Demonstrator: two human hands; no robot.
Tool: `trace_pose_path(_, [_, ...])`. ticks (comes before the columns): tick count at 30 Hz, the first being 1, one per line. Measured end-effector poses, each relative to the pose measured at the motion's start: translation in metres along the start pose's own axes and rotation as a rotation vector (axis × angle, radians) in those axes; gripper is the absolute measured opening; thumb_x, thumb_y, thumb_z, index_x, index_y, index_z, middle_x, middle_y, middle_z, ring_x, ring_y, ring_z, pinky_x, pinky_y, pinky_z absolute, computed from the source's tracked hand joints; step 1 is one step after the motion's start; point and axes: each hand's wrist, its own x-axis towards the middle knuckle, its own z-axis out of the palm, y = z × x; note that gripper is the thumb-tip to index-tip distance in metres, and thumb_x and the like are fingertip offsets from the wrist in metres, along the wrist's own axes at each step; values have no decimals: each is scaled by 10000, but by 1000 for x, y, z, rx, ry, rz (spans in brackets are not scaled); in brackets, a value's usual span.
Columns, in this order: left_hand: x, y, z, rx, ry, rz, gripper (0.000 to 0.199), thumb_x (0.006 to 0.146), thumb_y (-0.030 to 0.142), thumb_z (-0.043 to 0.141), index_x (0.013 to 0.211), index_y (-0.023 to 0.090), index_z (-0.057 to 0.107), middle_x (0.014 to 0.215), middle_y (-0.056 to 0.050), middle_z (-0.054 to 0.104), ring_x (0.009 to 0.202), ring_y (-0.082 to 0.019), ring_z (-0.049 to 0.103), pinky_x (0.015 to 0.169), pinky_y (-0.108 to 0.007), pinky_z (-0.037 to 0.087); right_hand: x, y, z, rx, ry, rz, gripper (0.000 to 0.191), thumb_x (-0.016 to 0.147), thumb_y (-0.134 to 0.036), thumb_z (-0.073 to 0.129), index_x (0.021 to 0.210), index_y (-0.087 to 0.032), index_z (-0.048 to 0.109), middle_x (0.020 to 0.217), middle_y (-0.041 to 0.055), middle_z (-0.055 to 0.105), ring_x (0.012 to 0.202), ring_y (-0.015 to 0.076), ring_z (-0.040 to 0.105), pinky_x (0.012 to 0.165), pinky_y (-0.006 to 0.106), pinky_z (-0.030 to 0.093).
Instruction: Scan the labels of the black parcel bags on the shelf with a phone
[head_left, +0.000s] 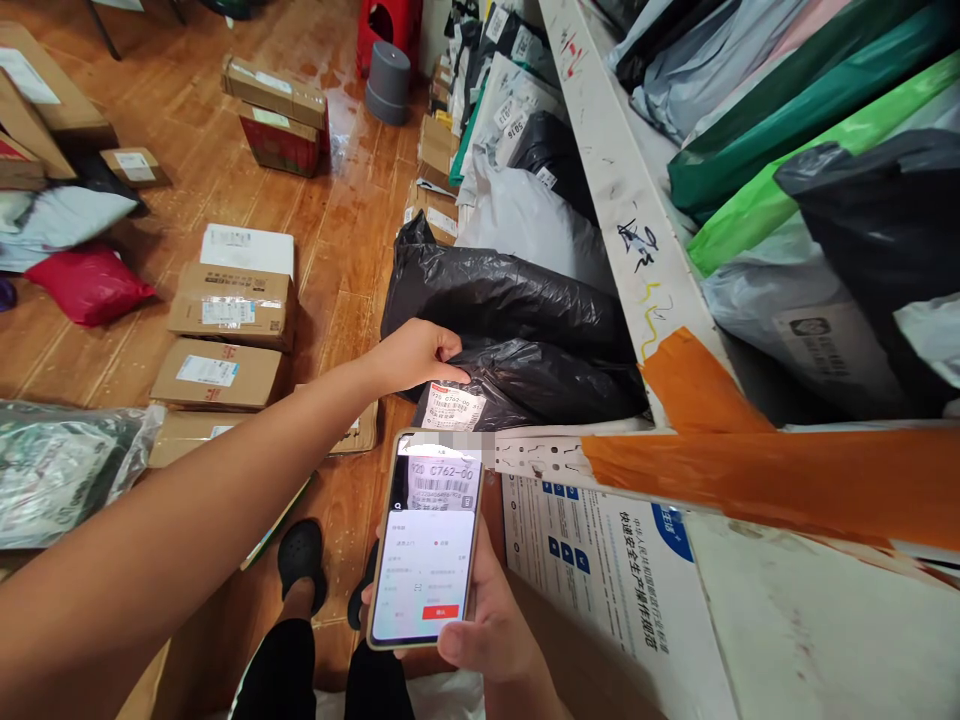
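Observation:
My left hand (411,356) reaches across from the left, its fingers closed in a pinch on the edge of a black plastic parcel bag (540,375). Just below those fingers, a white shipping label (454,408) on the bag shows printed numbers and a barcode. My right hand (491,610) grips a smartphone (425,580) upright beneath the label, thumb along its lower right edge. The phone's screen displays the label's numbers at the top and a form with a red button below. Behind the held bag lies another black plastic parcel (499,292).
A white shelf post (611,200) with orange tape (690,380) stands at the right, bagged parcels (810,170) beyond it. Cardboard boxes (229,305) line the wooden floor (345,270) at left, near a red bag (90,285). A grey bucket (388,85) stands farther back.

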Motion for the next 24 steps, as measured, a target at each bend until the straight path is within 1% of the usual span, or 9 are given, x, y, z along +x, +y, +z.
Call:
trace_pose_path(2, [-1, 2, 1, 49, 30, -2, 420, 655, 310, 754, 526, 124, 400, 511, 68, 320, 546, -62, 265, 523, -236, 191, 1, 0, 0, 6, -11, -2, 779, 728, -276, 779, 1334, -244, 290, 1147, 148, 619, 981, 260, 659, 748, 363, 541])
trace_pose_path(4, [-2, 3, 2, 78, 50, 1, 422, 654, 314, 763, 525, 125, 409, 505, 68, 330, 547, -66, 271, 526, -240, 195, 1, 0, 0, 7, -21, 1, 776, 730, -263, 776, 1333, -242, 287, 1186, 157, 600, 990, 254, 656, 713, 318, 537])
trace_pose_path(6, [-3, 2, 3, 82, 62, 15, 428, 653, 321, 767, 527, 126, 407, 506, 69, 331, 545, -67, 266, 528, -243, 192, 1, 1, 0, 4, -33, -12, 772, 734, -251, 770, 1334, -238, 284, 1232, 168, 570, 993, 252, 656, 665, 273, 532])
trace_pose_path(8, [-3, 1, 3, 75, 67, 32, 433, 654, 326, 765, 529, 128, 402, 509, 69, 326, 546, -68, 258, 527, -244, 187, 0, 1, 0, 3, -26, -17, 787, 736, -249, 770, 1343, -234, 269, 1240, 174, 562, 989, 249, 657, 646, 252, 528])
trace_pose_path(14, [-3, 0, 3, 48, 73, 42, 440, 660, 313, 768, 529, 126, 393, 511, 71, 317, 544, -65, 249, 520, -241, 186, -1, 1, 1, -2, -24, -14, 787, 730, -253, 772, 1337, -222, 271, 1171, 168, 601, 952, 230, 669, 654, 243, 524])
trace_pose_path(17, [-4, 1, 3, 49, 83, 34, 422, 663, 290, 771, 535, 122, 406, 511, 73, 324, 547, -62, 260, 517, -237, 192, -2, 2, 2, -15, 17, 1, 810, 691, -183, 770, 1323, -222, 265, 1135, 144, 618, 913, 206, 671, 679, 269, 532])
trace_pose_path(19, [-6, 1, 5, 33, 89, 14, 413, 663, 284, 771, 535, 120, 414, 513, 74, 336, 540, -57, 264, 510, -233, 192, -3, 3, 1, -31, 33, -2, 824, 682, -135, 740, 1333, -219, 242, 1153, 142, 610, 949, 213, 664, 714, 295, 539])
trace_pose_path(22, [-9, -3, 8, -23, 98, -4, 337, 674, 306, 756, 569, 116, 498, 545, 64, 413, 540, -54, 324, 511, -219, 223, -5, 6, -1, -55, 28, -4, 815, 713, -127, 700, 1347, -218, 195, 1204, 165, 591, 1010, 235, 654, 708, 283, 542])
trace_pose_path(24, [-12, -6, 10, -65, 109, 23, 255, 682, 333, 745, 678, 118, 607, 617, 42, 503, 583, -68, 419, 547, -207, 296, -6, 7, -2, -92, 50, -5, 767, 741, -148, 687, 1333, -222, 204, 1237, 177, 577, 1004, 241, 659, 685, 282, 552])
